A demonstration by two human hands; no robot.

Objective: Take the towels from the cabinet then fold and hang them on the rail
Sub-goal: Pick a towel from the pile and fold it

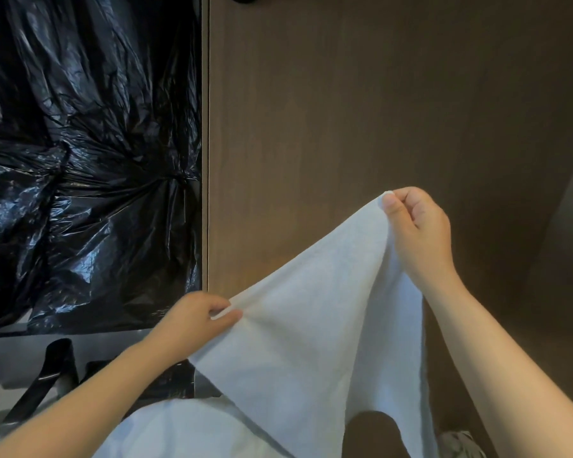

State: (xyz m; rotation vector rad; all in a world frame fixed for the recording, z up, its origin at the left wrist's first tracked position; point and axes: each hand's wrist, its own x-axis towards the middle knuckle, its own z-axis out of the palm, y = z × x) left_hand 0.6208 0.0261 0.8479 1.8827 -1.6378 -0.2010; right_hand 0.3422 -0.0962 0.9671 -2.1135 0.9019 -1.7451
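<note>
A white towel (pixel 311 342) hangs spread in the air at the lower centre of the view, held up by two bare hands along its top edge. The right hand (pixel 417 226), at about 2 o'clock from the towel's middle, pinches one corner between thumb and curled fingers, and its grip is closed on the cloth. The left hand (pixel 196 320), at about 9 o'clock and lower, pinches the edge the same way, its grip also closed on the towel. Because the hands are well apart and at different heights, the edge slopes and the cloth falls open in a broad sheet, probably so that it can be squared up for folding. More white cloth (pixel 179 431) lies at 7 o'clock; whether it belongs to the same towel cannot be told. Behind the towel, from 12 to 3 o'clock, stands a brown wooden panel (pixel 377 110), likely the cabinet front. At 10 o'clock, crumpled black plastic sheeting (pixel 80 160) fills the space beside it. A shoe (pixel 460 444) shows at 5 o'clock. No rail is in view.
</note>
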